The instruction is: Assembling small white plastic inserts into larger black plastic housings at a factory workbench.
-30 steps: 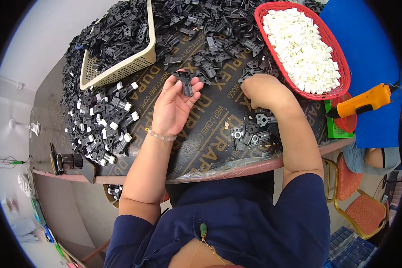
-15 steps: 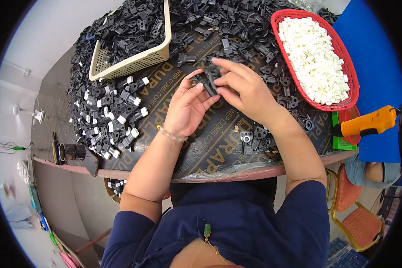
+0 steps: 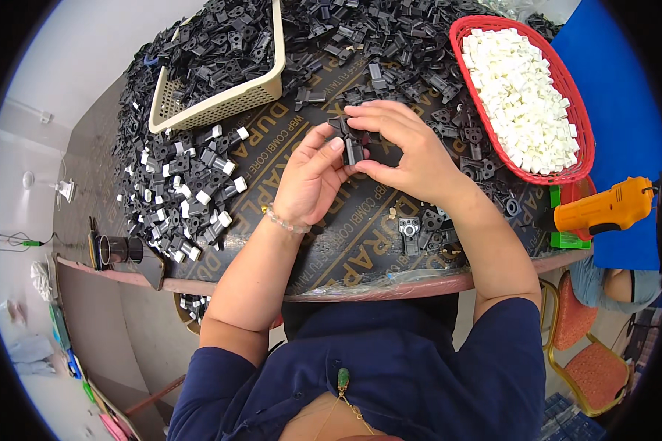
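Above the middle of the table, a black plastic part (image 3: 354,151) is held between my two hands. My left hand (image 3: 309,175) pinches it from the left, thumb lying over its near face. From the right, my right hand (image 3: 413,153) curves round it, its thumb at the lower end and its fingers at the top. Part of the piece is hidden behind the fingers, and whether it is one piece or two I cannot tell. Left of my hands lies a heap of black parts with white caps (image 3: 180,187). Loose black parts (image 3: 375,77) spread over the far side.
A cream plastic basket (image 3: 221,112) of black parts stands far left. The red basket (image 3: 587,151) at the right holds small white caps (image 3: 518,103). An orange heat-gun-like tool (image 3: 603,206) rests by the right edge. Several black parts (image 3: 410,237) lie near my right forearm.
The black part has turned between my fingers and now shows a flat face. My right hand has shifted slightly down, with its fingers less spread over the part.
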### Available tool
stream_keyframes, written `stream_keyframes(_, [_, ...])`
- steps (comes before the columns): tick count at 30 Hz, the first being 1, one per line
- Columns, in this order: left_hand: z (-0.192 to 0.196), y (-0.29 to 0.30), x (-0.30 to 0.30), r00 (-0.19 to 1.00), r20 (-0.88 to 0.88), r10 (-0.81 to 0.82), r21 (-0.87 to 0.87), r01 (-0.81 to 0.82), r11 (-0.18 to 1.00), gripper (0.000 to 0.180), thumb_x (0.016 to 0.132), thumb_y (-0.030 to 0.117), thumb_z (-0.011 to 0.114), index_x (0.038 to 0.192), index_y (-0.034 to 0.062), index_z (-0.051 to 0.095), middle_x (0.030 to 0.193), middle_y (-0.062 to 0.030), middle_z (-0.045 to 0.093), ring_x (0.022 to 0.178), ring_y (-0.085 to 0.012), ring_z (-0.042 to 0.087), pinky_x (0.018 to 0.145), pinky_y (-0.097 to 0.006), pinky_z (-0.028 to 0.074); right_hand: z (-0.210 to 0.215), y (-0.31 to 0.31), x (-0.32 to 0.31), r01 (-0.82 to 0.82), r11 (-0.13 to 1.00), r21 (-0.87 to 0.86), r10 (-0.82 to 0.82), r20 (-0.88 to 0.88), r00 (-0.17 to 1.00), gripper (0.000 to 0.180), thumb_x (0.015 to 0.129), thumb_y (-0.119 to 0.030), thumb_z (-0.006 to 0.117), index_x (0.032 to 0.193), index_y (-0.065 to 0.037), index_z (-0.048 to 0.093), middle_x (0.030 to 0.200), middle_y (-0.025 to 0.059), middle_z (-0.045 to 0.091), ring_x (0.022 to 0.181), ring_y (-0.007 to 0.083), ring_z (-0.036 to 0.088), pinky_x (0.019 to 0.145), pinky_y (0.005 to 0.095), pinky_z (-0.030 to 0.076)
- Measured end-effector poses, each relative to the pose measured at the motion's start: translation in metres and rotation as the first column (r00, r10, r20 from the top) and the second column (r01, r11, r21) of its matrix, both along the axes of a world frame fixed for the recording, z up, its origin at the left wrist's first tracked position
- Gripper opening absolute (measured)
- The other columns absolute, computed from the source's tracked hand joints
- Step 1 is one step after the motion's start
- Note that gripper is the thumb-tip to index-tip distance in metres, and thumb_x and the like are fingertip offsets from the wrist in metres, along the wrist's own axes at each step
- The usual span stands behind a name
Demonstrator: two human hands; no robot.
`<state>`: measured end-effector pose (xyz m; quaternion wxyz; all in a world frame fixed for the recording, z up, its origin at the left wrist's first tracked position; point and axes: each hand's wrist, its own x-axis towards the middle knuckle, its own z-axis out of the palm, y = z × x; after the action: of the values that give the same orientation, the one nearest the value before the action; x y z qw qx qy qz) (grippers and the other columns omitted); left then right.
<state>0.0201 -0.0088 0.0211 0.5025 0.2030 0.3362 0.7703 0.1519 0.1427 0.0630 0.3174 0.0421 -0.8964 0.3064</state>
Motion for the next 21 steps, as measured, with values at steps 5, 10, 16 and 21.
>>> stream_keyframes(5, [0.005,-0.001,0.006,1.000,0.012,0.001,0.001,-0.001,1.000,0.027,0.100,0.012,0.058,0.126,0.0044,0.054,0.116,-0.0106,0.066,0.106,-0.0230,0.066,0.092,-0.038,0.055,0.001,0.001,-0.001,-0.032,0.999,0.002,0.032,-0.014,0.999,0.054,0.071,-0.010,0.082,0.121,-0.005,0.064,0.130,0.0103,0.064,0.120,0.0307,0.059,0.104,0.0423,0.046])
stream_keyframes(10, [0.005,-0.001,0.011,0.990,-0.137,-0.040,0.018,0.043,0.999,0.025,0.101,0.009,0.057,0.124,0.0007,0.056,0.114,-0.0089,0.067,0.103,-0.0190,0.066,0.090,-0.032,0.055,0.005,0.005,0.003,-0.069,0.995,-0.068,0.073,0.060,0.996,0.053,0.076,-0.014,0.081,0.125,-0.005,0.062,0.128,0.0113,0.064,0.118,0.0279,0.060,0.102,0.0402,0.046])
stream_keyframes(16, [-0.002,-0.003,0.011,0.873,-0.484,0.053,-0.136,-0.134,0.982,0.026,0.095,0.005,0.066,0.119,-0.0037,0.060,0.100,-0.0066,0.071,0.090,-0.0111,0.068,0.078,-0.025,0.054,0.009,0.012,0.008,0.111,0.795,-0.596,0.106,0.316,0.943,0.037,0.089,-0.018,0.074,0.119,0.002,0.065,0.107,0.0071,0.070,0.097,0.0138,0.063,0.088,0.0292,0.050])
stream_keyframes(21, [0.003,-0.004,0.011,0.768,-0.640,0.001,-0.191,-0.161,0.968,0.020,0.094,0.005,0.068,0.112,-0.0037,0.062,0.091,-0.0045,0.071,0.084,-0.0089,0.067,0.073,-0.022,0.053,0.004,0.013,0.005,0.085,0.749,-0.657,0.155,0.298,0.942,0.023,0.092,-0.020,0.072,0.101,0.000,0.066,0.081,-0.0045,0.060,0.074,0.0028,0.052,0.063,0.0212,0.043])
